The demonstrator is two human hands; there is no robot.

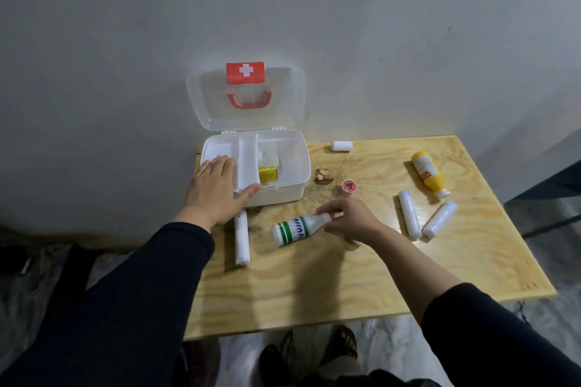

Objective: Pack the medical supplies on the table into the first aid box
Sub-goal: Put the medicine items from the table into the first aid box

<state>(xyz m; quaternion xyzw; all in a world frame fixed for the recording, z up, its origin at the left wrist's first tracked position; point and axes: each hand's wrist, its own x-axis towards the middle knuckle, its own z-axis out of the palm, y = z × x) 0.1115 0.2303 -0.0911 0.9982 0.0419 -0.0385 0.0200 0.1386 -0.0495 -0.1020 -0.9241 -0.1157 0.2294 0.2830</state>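
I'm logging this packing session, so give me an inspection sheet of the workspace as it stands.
Surface: light wooden table, dark stain beside the box.
Job's things: first aid box open, lid upright, yellow packet inside; white green-striped bottle, yellow bottle, three long gauze rolls, short white roll, small red-capped container all outside the box.
Clutter: nothing seen.
Grippers: left hand flat on the box's tray; right hand pinching the striped bottle's cap.
Cables: nothing seen.
Surroundings: grey wall, sandalled feet below.
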